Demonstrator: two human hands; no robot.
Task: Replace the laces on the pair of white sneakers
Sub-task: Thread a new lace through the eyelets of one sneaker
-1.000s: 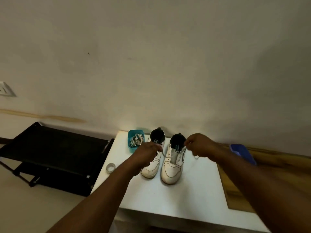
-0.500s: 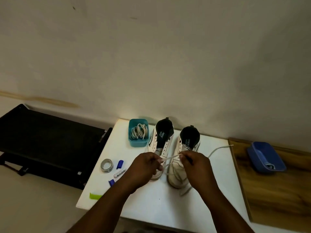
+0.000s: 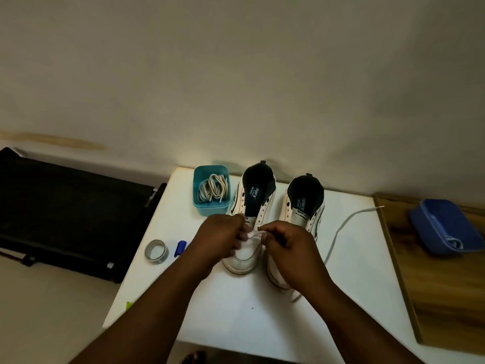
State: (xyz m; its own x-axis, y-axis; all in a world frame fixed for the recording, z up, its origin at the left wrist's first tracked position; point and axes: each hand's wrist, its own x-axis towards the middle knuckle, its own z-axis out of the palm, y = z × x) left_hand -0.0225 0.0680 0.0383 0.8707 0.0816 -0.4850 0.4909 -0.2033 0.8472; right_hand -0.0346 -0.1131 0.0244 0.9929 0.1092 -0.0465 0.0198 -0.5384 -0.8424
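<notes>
A white rectangular tabletop [image 3: 236, 319] carries it all. At its far edge, near the left corner, sits a teal plastic tub [image 3: 210, 206] of coiled laces; just right of it stand two white sneakers [image 3: 258, 206], heels to the far edge. By the left edge lie a grey tape roll [image 3: 156, 251] and a small blue cap [image 3: 180, 248]. A loose grey lace [image 3: 341, 229] trails toward the right edge.

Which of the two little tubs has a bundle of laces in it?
The teal tub left of the sneakers holds a coiled bundle of laces; the blue tub sits on the wooden board.
</notes>
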